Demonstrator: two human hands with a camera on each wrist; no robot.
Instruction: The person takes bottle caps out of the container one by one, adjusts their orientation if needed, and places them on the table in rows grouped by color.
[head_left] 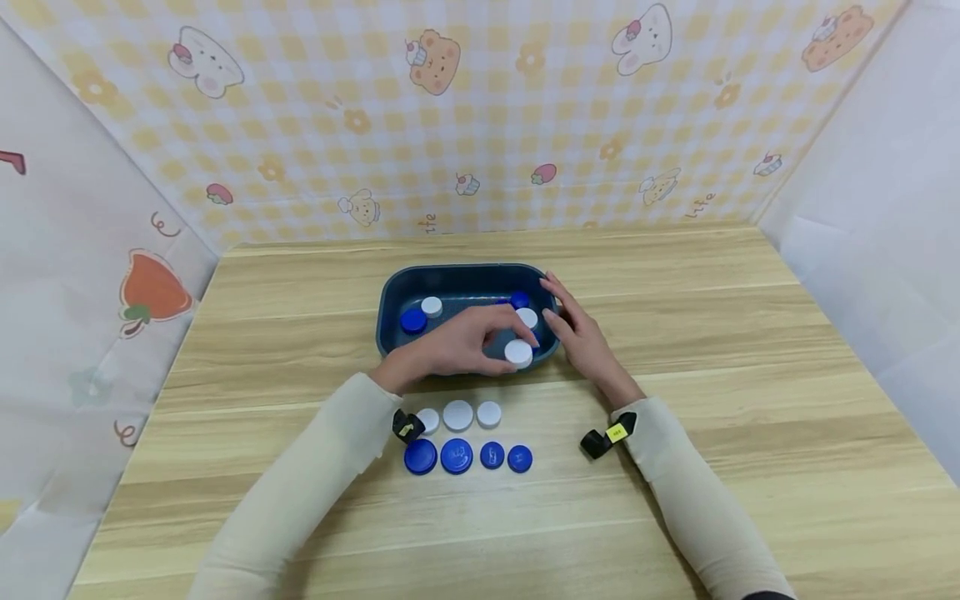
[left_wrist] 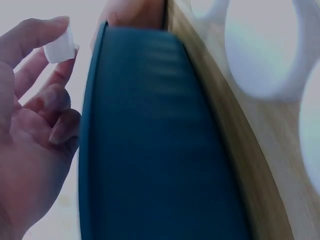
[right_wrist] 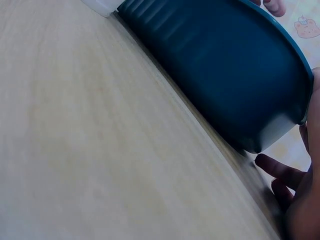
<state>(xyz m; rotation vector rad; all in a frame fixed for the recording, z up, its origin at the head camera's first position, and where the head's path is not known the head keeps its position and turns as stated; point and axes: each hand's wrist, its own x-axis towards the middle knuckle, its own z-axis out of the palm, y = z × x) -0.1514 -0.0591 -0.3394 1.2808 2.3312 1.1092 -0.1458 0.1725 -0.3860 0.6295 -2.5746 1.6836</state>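
My left hand (head_left: 467, 340) pinches a white bottle cap (head_left: 518, 354) between thumb and fingertips, over the near right part of the dark blue tray (head_left: 465, 281). In the left wrist view, the white cap (left_wrist: 60, 48) is held above the rim. At the tray's right end, my right hand (head_left: 592, 350) grips the rim, with the thumb over the edge. Inside the tray lie a blue cap (head_left: 413, 321) and a white cap (head_left: 431, 307) at left. Another white cap (head_left: 527, 317) and a blue cap (head_left: 520, 299) sit at right; my left hand hides part of the inside.
In front of the tray, white caps (head_left: 457, 416) form one row on the wooden table (head_left: 697, 333). Several blue caps (head_left: 456, 456) make a second row nearer me. A patterned cloth (head_left: 480, 125) stands behind the table. Each wrist wears a small black camera (head_left: 596, 443).
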